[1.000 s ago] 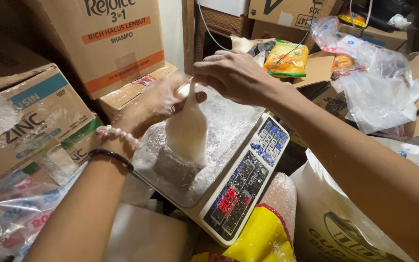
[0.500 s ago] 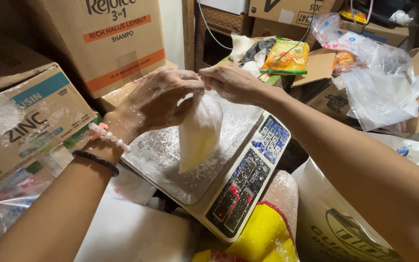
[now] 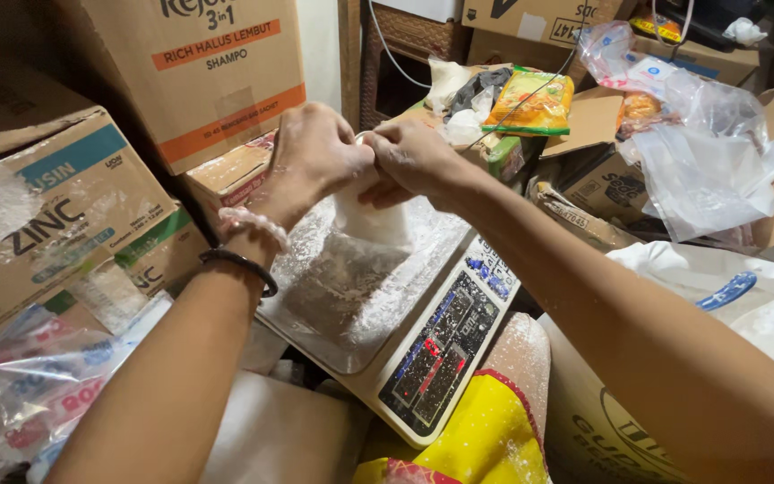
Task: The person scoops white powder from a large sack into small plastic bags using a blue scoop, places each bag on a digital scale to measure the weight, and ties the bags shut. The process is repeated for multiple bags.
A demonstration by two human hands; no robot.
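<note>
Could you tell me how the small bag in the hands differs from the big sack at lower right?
The small bag is clear plastic, lifted above the scale with its neck pinched by the left hand and right hand; the big sack is opaque white with dark print, untouched, standing beside the scale. The bag is far smaller than the sack. Both hold white powder.

Bag (image 3: 371, 220) above scale (image 3: 378, 314), between boxes (image 3: 73, 197)
</note>
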